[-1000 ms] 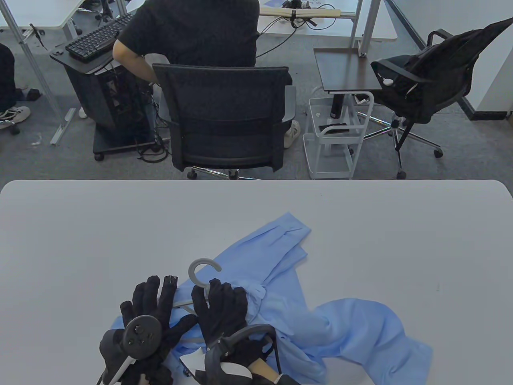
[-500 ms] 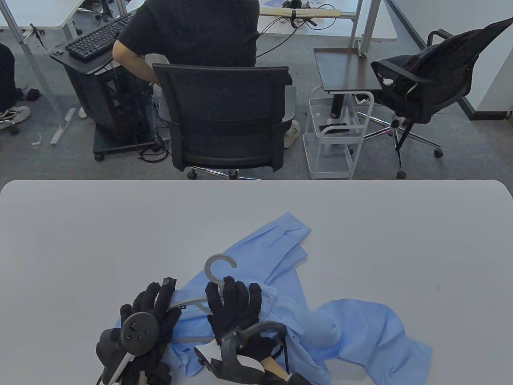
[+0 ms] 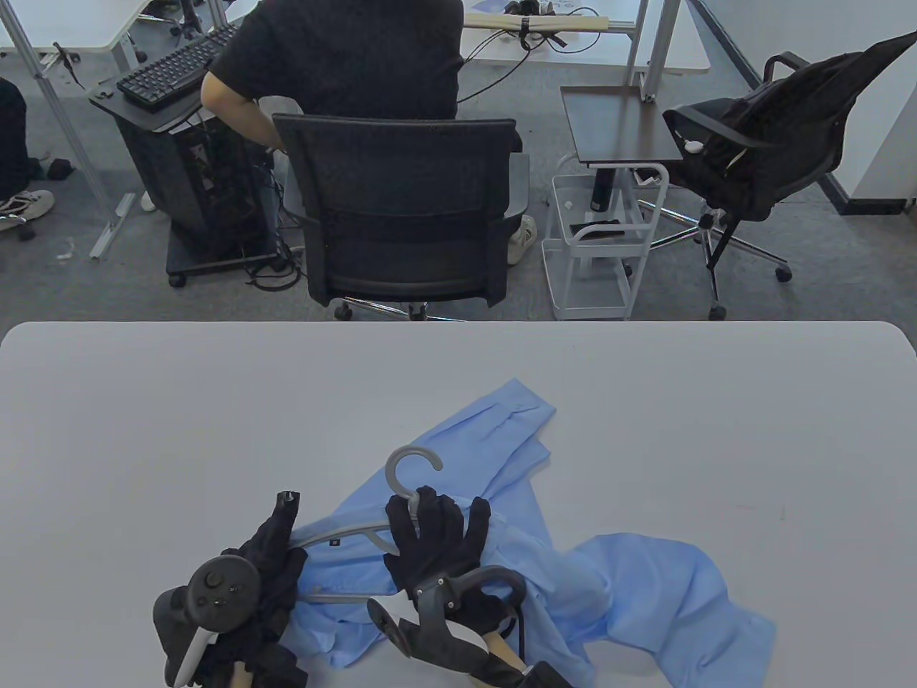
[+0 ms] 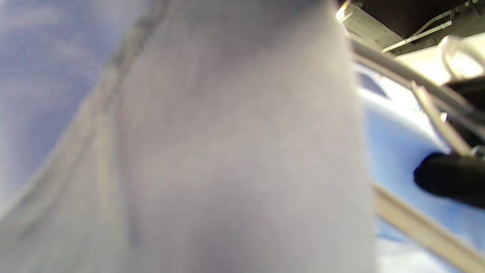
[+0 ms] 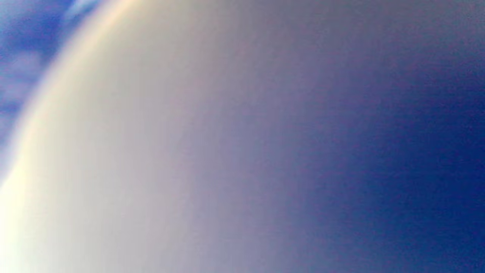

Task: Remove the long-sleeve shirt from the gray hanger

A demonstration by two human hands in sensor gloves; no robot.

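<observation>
A light-blue long-sleeve shirt (image 3: pixel 645 573) lies crumpled on the white table (image 3: pixel 143 430), near its front edge. The gray hanger (image 3: pixel 337 532) lies in it with its hook (image 3: pixel 410 459) pointing away from me; its left arm and lower bar are bare. My right hand (image 3: pixel 437 537) grips the hanger at the neck, the hook stem between its fingers. My left hand (image 3: pixel 276 552) holds the shirt's left edge beside the hanger's left end. The left wrist view shows blurred cloth close up, a hanger bar (image 4: pixel 416 223) and a black fingertip (image 4: pixel 451 182). The right wrist view is only blurred blue.
A sleeve with its cuff (image 3: pixel 523 405) reaches toward the table's middle. Beyond the far edge a person sits in an office chair (image 3: pixel 401 208), with a white cart (image 3: pixel 602 251) and a second chair (image 3: pixel 759 158) to the right.
My right hand has carried the hanger to the right and away from me. My left hand has drawn back to the left with the cloth, baring more of the hanger's left arm.
</observation>
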